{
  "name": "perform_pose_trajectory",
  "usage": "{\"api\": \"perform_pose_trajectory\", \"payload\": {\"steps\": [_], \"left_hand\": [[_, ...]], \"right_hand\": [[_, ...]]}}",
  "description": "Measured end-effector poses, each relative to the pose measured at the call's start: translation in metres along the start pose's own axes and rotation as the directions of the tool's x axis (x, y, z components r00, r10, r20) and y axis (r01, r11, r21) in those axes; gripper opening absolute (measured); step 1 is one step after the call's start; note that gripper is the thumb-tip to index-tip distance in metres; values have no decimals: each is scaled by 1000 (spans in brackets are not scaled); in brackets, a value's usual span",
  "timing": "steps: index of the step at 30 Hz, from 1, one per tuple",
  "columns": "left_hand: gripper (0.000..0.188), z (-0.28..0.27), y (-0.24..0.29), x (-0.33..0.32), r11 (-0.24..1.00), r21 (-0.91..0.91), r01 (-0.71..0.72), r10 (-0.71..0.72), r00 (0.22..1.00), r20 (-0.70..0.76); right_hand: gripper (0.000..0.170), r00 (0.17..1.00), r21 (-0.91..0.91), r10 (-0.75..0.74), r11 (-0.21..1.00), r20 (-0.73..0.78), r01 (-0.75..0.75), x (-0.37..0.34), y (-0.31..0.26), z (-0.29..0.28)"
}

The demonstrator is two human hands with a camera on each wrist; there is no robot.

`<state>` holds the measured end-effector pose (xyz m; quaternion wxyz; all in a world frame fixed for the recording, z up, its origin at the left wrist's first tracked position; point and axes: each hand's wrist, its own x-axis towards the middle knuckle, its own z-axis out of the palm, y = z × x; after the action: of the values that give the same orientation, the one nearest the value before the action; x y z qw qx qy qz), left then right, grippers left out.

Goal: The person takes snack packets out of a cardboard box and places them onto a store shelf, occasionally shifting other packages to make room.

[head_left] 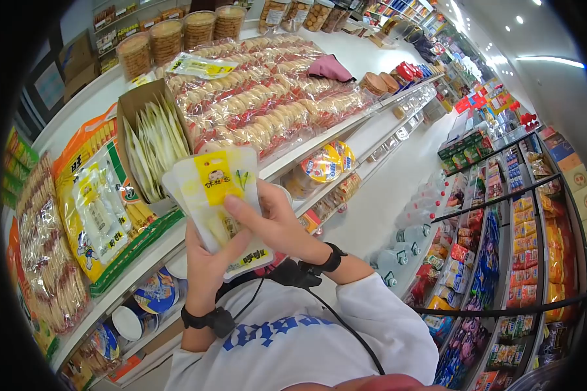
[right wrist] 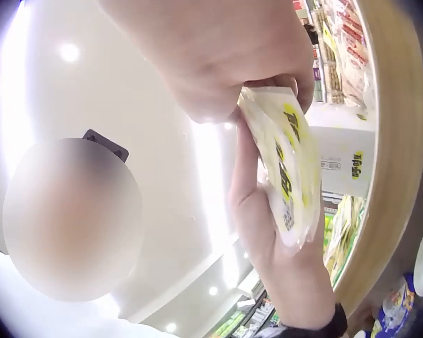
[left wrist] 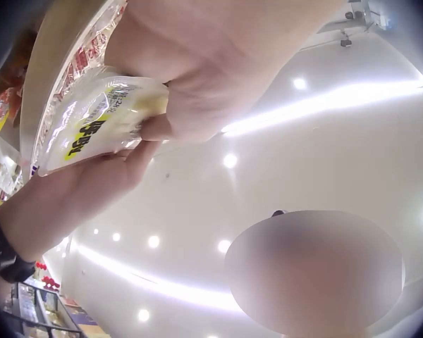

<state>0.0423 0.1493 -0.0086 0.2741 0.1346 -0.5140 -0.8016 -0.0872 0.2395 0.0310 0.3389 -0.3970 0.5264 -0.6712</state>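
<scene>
Both hands hold a small stack of yellow-and-white snack packets (head_left: 212,186) in front of the chest. The left hand (head_left: 205,264) grips the stack's lower side, its thumb lying across the lower packets. From the right side the right hand (head_left: 280,221) grips it, thumb pressed on the front of the top packet. In the right wrist view, several packets (right wrist: 289,169) show edge-on, layered together between the two hands. Just beyond the stack stands an open cardboard box (head_left: 139,98) filled with upright packets of similar pale colour.
Bagged round biscuits (head_left: 254,91) cover much of the white counter, with a loose packet (head_left: 202,65) and a pink cloth-like item (head_left: 331,68) on top. Large orange-yellow snack bags (head_left: 104,195) lie at left. Shelves of snacks (head_left: 522,247) line the right; bottles (head_left: 398,247) stand on the floor.
</scene>
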Motion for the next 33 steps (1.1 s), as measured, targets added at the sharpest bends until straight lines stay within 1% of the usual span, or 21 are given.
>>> {"api": "perform_pose_trajectory", "payload": {"steps": [2,4,5,7,8,10,11,13,15,16,17,18,20,21,24,25,27,28,29,32,33], "left_hand": [[63,-11,-2,0,998,-44,46,-45,999,23],[63,-10,3,-1,995,-83,60,-63,998,-27],[63,-10,5,-1,992,-102,69,-74,996,-51],[58,-7,6,-1,994,-106,16,-29,992,-124],[55,-7,7,-1,994,-106,-9,-8,987,-160],[50,-11,20,0,994,-113,6,-16,996,-85],[48,-14,24,0,993,-115,15,-20,999,-49],[47,-18,25,-1,995,-93,-23,15,996,-92],[47,-21,25,-1,994,-101,-45,32,992,-122],[48,-22,25,-1,992,-121,-47,31,991,-131],[49,-23,24,-2,989,-138,-48,29,990,-141],[49,-24,24,-2,990,-133,-49,29,988,-151],[49,-26,24,-4,991,-119,-61,38,983,-181],[49,-28,23,-4,991,-113,-76,56,984,-170],[50,-30,25,-5,988,-107,-107,90,984,-156],[50,-30,26,-5,989,-107,-106,89,984,-157],[51,-30,26,-5,988,-111,-107,88,981,-170],[51,-31,23,-4,987,-116,-109,87,979,-184],[51,-32,21,-3,987,-122,-107,82,977,-196],[51,-29,24,-1,989,-119,-94,71,981,-178],[51,-29,22,-1,989,-118,-85,64,983,-171]], "right_hand": [[40,1000,-6,-13,1000,21,13,4,-1,4],[39,999,-2,3,1000,49,-3,8,-1,7],[38,999,-29,-3,1000,53,5,10,1,9],[37,998,-83,-18,996,63,23,17,7,8],[38,999,-85,0,996,48,4,23,7,4],[40,999,-87,39,996,18,-37,47,7,-13],[33,995,-91,-91,991,50,96,67,20,-35],[27,966,-81,-220,974,-134,211,102,11,-55],[24,872,-223,-428,897,-236,380,147,23,-82],[35,877,-357,-404,884,-261,301,168,27,-96],[48,878,-478,-382,852,-290,213,186,35,-109],[58,879,-630,-425,749,-217,207,202,46,-121],[80,880,-860,-472,468,-49,203,235,77,-141],[99,871,-935,-490,288,41,206,246,79,-138],[92,940,-967,-311,161,139,196,256,83,-137],[85,928,-959,-316,137,197,250,260,90,-138],[78,968,-969,-174,138,181,206,262,93,-137],[75,981,-974,-98,136,167,180,255,85,-129],[68,983,-962,-86,212,160,175,249,73,-126],[64,985,-994,-134,-23,112,110,250,60,-123],[63,959,-989,-241,-24,148,147,247,61,-122]]}}
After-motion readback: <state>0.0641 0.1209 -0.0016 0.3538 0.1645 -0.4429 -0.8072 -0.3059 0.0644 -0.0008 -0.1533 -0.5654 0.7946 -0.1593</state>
